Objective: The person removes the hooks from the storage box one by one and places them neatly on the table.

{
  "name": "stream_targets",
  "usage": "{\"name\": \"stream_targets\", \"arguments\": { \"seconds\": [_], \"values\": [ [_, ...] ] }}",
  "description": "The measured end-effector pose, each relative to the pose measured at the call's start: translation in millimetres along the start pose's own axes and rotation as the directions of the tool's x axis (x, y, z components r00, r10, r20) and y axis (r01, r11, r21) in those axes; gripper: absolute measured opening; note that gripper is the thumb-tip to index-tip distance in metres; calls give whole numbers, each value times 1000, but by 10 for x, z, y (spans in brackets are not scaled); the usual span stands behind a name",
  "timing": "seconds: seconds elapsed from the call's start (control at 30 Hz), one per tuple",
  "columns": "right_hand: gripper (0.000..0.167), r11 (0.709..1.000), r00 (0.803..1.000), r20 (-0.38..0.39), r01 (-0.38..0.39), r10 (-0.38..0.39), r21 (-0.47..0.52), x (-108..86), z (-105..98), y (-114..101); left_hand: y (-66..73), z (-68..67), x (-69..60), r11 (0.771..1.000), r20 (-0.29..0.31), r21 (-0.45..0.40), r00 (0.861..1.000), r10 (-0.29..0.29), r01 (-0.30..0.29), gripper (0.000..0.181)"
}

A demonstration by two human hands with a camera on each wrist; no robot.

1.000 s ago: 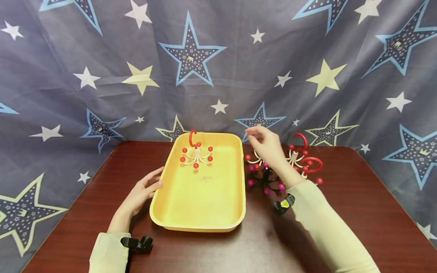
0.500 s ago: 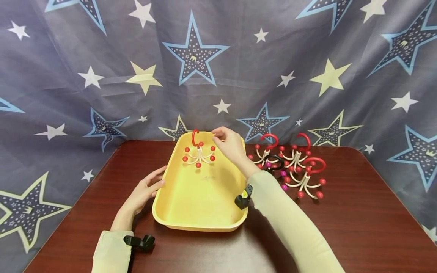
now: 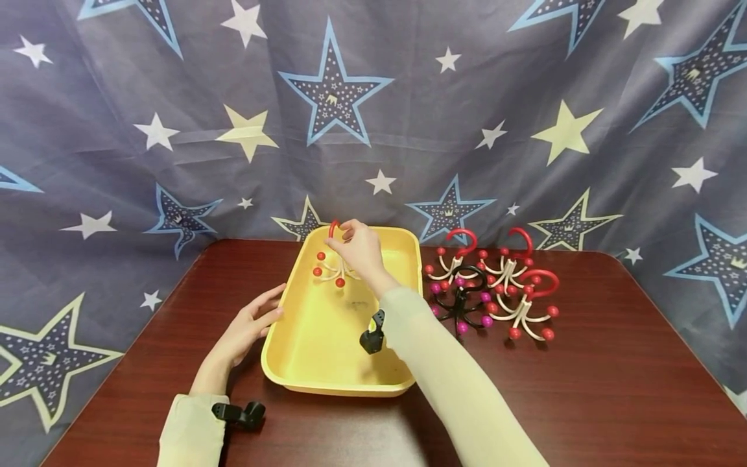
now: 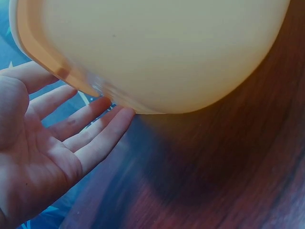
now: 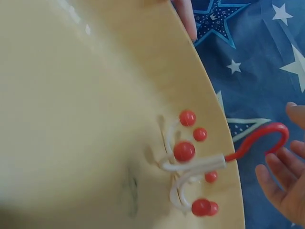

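Observation:
A white multi-arm hook hanger (image 3: pixel 331 272) with red ball tips and a red top hook (image 5: pixel 278 129) stands in the far part of a yellow tray (image 3: pixel 338 390). My right hand (image 3: pixel 363 251) is at that hanger, hiding its right side in the head view. In the right wrist view the fingers (image 5: pixel 281 167) lie loosely bent close around the red hook, not closed on it; whether a fingertip touches is hard to tell. With its fingers spread, my left hand (image 3: pixel 245 329) touches the tray's left wall (image 4: pixel 157 102) from outside.
Right of the tray, a black hanger with magenta balls (image 3: pixel 460 303) stands among white ones: one behind it (image 3: pixel 454 264), another at the back right (image 3: pixel 508 271), a third at the front right (image 3: pixel 521 315). A star-patterned curtain (image 3: pixel 373 117) hangs behind the brown table (image 3: pixel 613 376).
My right hand has moved left, from above the hangers on the right, across the tray to the hook of the white hanger inside it. The left hand has stayed at the tray's side.

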State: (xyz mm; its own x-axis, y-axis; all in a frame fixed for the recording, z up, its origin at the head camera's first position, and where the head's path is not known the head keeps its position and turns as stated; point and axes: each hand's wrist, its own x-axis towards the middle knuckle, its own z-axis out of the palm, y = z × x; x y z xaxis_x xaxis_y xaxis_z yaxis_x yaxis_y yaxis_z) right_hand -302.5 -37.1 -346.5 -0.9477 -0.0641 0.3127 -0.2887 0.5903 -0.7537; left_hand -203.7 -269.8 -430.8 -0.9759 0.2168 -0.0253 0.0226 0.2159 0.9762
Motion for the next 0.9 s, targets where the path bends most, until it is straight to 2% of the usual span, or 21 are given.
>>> {"name": "stream_targets", "arguments": {
  "seconds": [0.17,0.4,0.9],
  "values": [
    [38,999,1000,-22,-13,13,-30,-4,109,-60,2,-2,-7,1000,5,-14,1000,4,-4,56],
    [26,998,998,-54,-27,24,-56,29,204,-40,8,-2,-16,1000,0,-12,1000,-5,5,56],
    [18,999,998,-45,-36,35,-22,54,126,47,3,5,-23,1000,-6,-17,1000,-2,2,56]
  ]
}}
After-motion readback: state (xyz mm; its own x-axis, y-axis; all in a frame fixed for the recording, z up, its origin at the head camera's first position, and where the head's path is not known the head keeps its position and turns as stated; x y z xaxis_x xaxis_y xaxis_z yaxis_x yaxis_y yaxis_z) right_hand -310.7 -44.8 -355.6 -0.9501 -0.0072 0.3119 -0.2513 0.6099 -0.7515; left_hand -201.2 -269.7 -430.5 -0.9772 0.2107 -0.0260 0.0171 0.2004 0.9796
